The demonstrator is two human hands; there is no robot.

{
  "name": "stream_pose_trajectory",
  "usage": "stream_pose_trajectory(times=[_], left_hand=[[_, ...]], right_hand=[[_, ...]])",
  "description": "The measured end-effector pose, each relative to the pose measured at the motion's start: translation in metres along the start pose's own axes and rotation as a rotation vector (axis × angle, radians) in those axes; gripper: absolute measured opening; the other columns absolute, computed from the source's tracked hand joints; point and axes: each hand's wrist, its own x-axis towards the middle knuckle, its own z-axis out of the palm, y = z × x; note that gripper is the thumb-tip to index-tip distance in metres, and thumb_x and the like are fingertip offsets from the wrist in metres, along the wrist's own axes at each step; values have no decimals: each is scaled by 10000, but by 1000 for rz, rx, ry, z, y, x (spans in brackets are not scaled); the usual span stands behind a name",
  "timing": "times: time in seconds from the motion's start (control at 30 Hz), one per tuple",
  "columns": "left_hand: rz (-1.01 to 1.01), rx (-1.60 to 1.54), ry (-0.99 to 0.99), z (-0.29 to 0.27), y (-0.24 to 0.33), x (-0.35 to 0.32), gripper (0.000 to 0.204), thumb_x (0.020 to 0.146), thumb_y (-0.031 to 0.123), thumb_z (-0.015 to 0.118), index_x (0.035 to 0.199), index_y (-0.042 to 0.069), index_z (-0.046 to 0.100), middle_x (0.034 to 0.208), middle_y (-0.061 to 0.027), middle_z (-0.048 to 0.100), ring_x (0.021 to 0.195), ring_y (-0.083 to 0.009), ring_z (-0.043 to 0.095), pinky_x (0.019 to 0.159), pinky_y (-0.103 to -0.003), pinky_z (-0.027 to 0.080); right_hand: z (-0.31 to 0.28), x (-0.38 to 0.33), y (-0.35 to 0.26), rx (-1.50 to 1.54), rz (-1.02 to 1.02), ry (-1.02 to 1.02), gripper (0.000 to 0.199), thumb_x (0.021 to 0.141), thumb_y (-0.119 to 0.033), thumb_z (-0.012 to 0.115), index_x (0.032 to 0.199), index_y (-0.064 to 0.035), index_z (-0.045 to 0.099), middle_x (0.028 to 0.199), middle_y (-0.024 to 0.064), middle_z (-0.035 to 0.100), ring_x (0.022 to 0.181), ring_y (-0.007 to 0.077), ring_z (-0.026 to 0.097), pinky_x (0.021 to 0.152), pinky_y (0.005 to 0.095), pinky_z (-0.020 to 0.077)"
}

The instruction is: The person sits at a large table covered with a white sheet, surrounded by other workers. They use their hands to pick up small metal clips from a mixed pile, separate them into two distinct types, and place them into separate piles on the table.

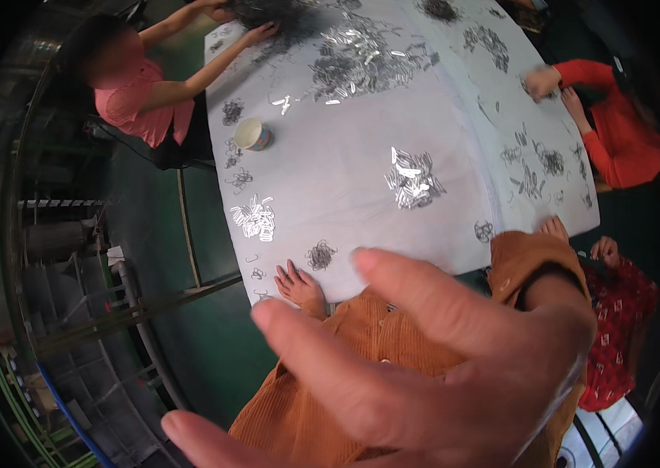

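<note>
My right hand (439, 366) is raised close to the camera, large and slightly blurred. Its fingers are spread with nothing in them, and it covers part of my orange corduroy top. My left hand (299, 287) rests palm down on the table's near edge, fingers apart. Just beyond it lies a small tangle of dark bent wire pieces (320, 255). Left of that tangle is a heap of shiny narrow metal pieces (254, 219). Another shiny metal heap (414, 181) sits nearer the table's middle, touched by neither hand.
A paper cup (253, 134) stands on the white-covered table (330, 156). A bigger spread of metal pieces (365, 58) lies at the far side. Co-workers sit around: one in pink (143, 97), one in red (619, 140), one in patterned red (619, 335).
</note>
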Motion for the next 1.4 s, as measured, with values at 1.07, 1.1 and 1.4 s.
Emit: stream_pose_trajectory(times=[1.07,1.1,1.4], left_hand=[[11,-22,-26,4,8,5,456,955,261,450,1407,203,467,1528,-103,324,1400,-376,243,1140,-506,196],[12,-16,-29,3,8,5,458,961,268,447,1416,214,455,1532,-95,319,1402,-367,241,1143,-501,191],[-2,-10,-2,0,6,3,447,957,269,456,1397,200,488,1520,-102,341,1391,-378,264,1139,-505,204]], right_hand=[[-15,-106,89,367,316,560,535,831,-239,709,1317,-83,551,1299,152,564,1199,312,520,1040,390,371],[18,-137,123,291,588,693,544,831,-239,712,1326,-82,549,1308,154,564,1208,315,519,1047,391,367],[270,-290,190,-529,1128,-276,688,880,-512,602,1487,-339,328,1593,71,161,1464,363,76,1116,677,86]])
